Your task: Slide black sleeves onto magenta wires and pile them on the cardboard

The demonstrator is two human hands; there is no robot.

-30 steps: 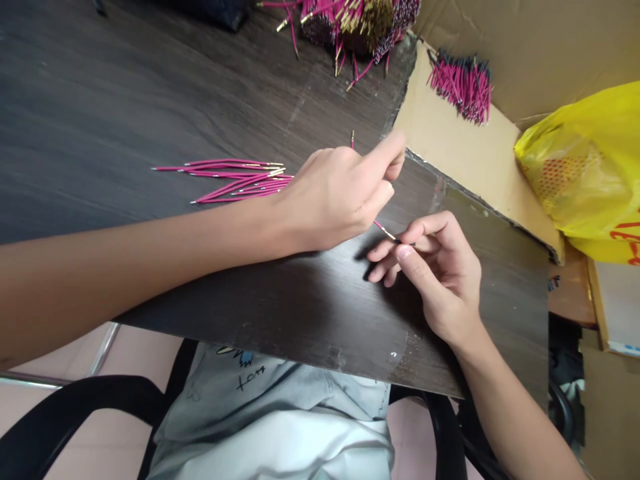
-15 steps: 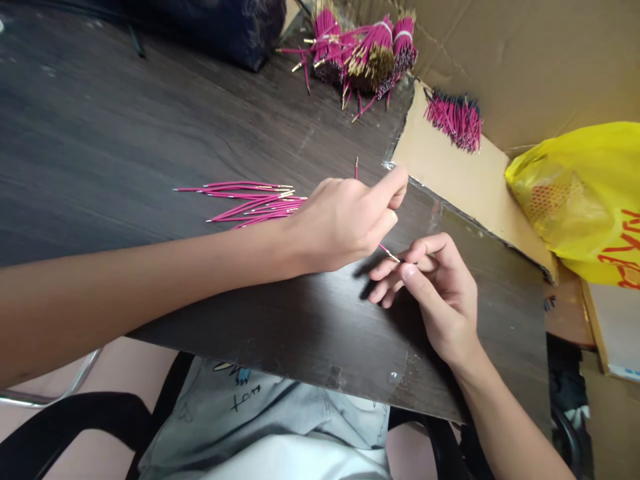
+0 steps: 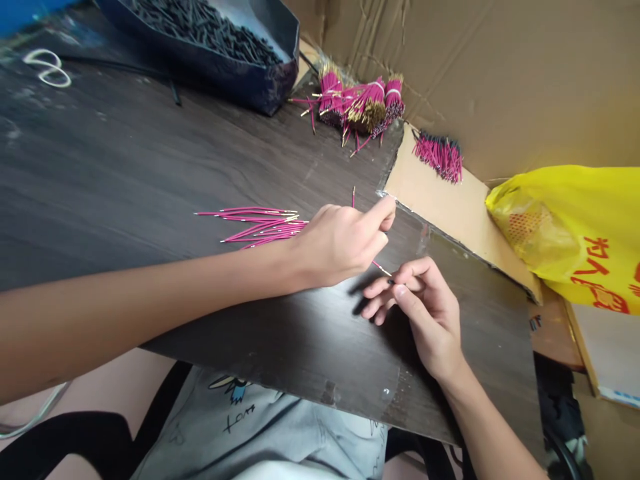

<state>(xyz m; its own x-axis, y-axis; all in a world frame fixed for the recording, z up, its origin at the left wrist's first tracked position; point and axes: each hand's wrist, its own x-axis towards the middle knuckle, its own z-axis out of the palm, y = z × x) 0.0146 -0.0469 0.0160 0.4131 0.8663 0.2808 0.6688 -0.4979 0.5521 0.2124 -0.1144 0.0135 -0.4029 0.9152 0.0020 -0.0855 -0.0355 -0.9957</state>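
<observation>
My left hand [image 3: 345, 243] is closed, with a pink wire [image 3: 377, 265] coming out from under its fingers. The wire's metal tip points at the fingertips of my right hand [image 3: 425, 300]. That hand pinches a tiny black sleeve [image 3: 391, 282] between thumb and forefinger, its other fingers loosely curled. Sleeve and wire tip lie very close; whether one is inside the other I cannot tell. Beyond my left wrist, several pink wires [image 3: 260, 215] with metal ends lie on the dark table, partly covered by the hand. One single wire [image 3: 353, 197] lies just past my knuckles.
A dark blue bin [image 3: 280, 80] of black sleeves stands at the back left. Bundled pink wires [image 3: 370, 100] are beside it. A cardboard flap [image 3: 435, 203] bears a pile of black-ended wires [image 3: 440, 157]. A yellow bag [image 3: 590, 227] sits at right; a white loop [image 3: 50, 70] lies far left.
The view has tilted upward, so more of the bin and its black sleeves shows. My hands keep nearly the same pose, with the wire tip still at my right fingertips.
</observation>
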